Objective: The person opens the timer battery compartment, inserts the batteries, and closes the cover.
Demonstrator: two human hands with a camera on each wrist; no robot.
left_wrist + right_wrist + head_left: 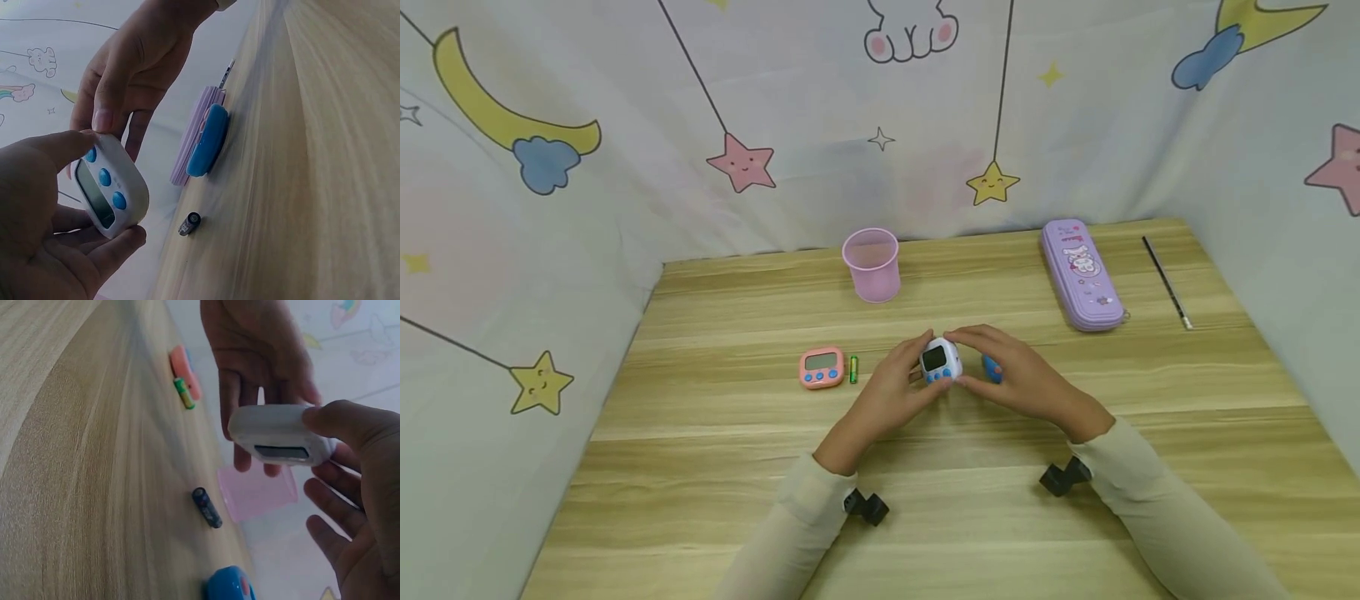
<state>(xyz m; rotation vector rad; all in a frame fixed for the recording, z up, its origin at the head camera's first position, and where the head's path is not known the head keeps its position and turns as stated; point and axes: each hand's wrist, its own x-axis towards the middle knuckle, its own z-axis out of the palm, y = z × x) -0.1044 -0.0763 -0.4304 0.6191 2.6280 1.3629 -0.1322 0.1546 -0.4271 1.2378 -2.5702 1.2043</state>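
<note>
Both hands hold a small white digital timer [951,357] above the table, its grey screen and blue buttons facing up toward the head camera. My left hand [891,390] grips one side, thumb by the buttons in the left wrist view. From the other side, my right hand [1026,379] pinches the timer's edge between thumb and fingers. Below the timer a dark battery [207,507] lies on the wood. A rounded blue device [209,140] rests beside it, partly covered by the right hand in the head view.
To the left lie a pink timer [822,368] with blue buttons and a green battery [853,369]. Farther back stands a pink cup [876,279]. A purple pencil case [1078,275] and a dark pencil [1167,282] lie at the back right, before a printed cloth [820,92].
</note>
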